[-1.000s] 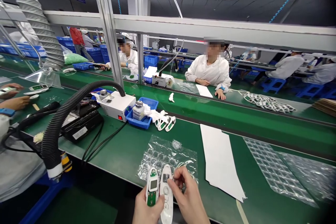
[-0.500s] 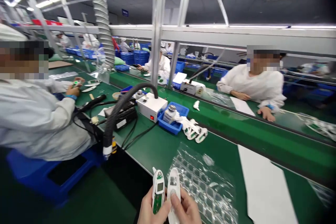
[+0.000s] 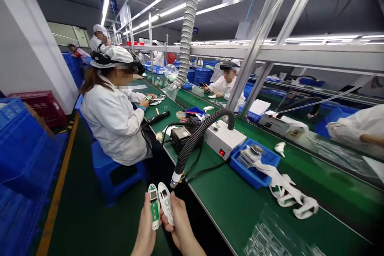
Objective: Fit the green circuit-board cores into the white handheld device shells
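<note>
My left hand point(image 3: 146, 224) is closed round a white half-shell with a green circuit board and small screen point(image 3: 154, 207), its inner side facing me. Beside it, my right hand point(image 3: 181, 218) grips a white cover with a window point(image 3: 165, 203), tilted to the left. The two pieces are close together at their lower ends and apart at the top. Both hands are low in the view, in front of the bench edge, just below the nozzle of a black flexible hose point(image 3: 192, 144).
A white box with a red switch point(image 3: 223, 140) stands on the green bench point(image 3: 210, 192). Right of it are a blue tray point(image 3: 250, 174) with a metal-capped bottle, white strap-like parts point(image 3: 288, 192) and clear plastic packaging point(image 3: 279, 236). A seated person point(image 3: 120, 128) works at the left.
The view has swung left, so the bench items appear further right. My hands have moved left with both pieces still held, and the white cover is turned more to the left.
</note>
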### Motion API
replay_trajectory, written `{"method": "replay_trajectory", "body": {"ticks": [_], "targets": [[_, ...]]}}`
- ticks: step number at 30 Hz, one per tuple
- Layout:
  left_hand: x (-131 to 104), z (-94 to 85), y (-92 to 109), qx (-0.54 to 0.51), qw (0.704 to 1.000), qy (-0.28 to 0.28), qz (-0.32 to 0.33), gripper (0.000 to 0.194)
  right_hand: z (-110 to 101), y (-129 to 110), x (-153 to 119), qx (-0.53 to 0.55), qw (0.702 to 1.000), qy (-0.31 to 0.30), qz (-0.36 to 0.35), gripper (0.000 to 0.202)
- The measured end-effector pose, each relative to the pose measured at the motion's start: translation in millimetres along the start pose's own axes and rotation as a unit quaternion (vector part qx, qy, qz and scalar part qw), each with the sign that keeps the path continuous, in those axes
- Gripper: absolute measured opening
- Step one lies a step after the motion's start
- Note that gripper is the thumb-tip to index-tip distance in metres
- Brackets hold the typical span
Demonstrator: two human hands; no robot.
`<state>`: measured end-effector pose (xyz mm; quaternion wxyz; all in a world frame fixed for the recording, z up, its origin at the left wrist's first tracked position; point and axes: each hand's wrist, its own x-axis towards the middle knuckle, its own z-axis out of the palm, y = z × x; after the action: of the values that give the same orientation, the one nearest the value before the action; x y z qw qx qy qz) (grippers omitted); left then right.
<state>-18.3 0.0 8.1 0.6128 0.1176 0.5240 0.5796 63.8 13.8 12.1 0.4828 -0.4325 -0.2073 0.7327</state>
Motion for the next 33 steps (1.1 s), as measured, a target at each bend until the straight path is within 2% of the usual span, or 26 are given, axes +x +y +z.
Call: {"method": "replay_trajectory", "body": {"ticks": [3,7,9,11,16,19,24,26,29,33], "targets": [[-5.0,1.4,-2.3,-0.005,1.000,0.001,0.000,0.052,0.0,3.0,-1.6,0.004,1.000,0.007,-0.001,0.062],[-9.9,21.5,-21.7,0.021,0.998,-0.054,-0.023,0.054,-29.8,-0.2,-13.6,-0.003,0.999,0.045,-0.030,0.060],[-10.4,28.0,-28.5,0.022,0.998,-0.057,-0.033,0.056,-37.2,-3.2,-17.0,-0.004,0.998,0.051,-0.032,0.059],[-9.4,27.2,-28.0,0.013,0.999,-0.042,-0.025,0.056,-33.0,-4.9,-16.7,-0.005,0.999,0.042,-0.033,0.058],[-7.7,9.6,-8.9,-0.002,1.000,0.001,0.013,0.054,-2.2,-0.5,-10.0,-0.001,1.000,0.019,-0.023,0.054],[-8.1,9.0,-4.0,0.004,1.000,-0.003,0.020,0.056,-0.4,0.8,-9.3,0.007,1.000,0.004,-0.030,0.053],[-1.5,26.1,-9.2,0.043,0.998,-0.047,0.018,0.058,-28.7,-6.0,-20.3,0.017,0.998,0.036,-0.052,0.066],[-0.5,29.7,-13.7,0.051,0.997,-0.059,0.014,0.057,-43.0,-9.0,-32.7,0.044,0.996,0.037,-0.061,0.063],[-8.6,25.8,-25.3,0.050,0.996,-0.071,-0.010,0.056,-63.3,-10.7,-60.5,0.110,0.992,0.001,-0.056,0.052],[-36.0,13.4,-46.0,0.049,0.993,-0.080,-0.068,0.058,-86.7,-5.6,-102.7,0.143,0.989,-0.014,-0.040,0.051]]}}
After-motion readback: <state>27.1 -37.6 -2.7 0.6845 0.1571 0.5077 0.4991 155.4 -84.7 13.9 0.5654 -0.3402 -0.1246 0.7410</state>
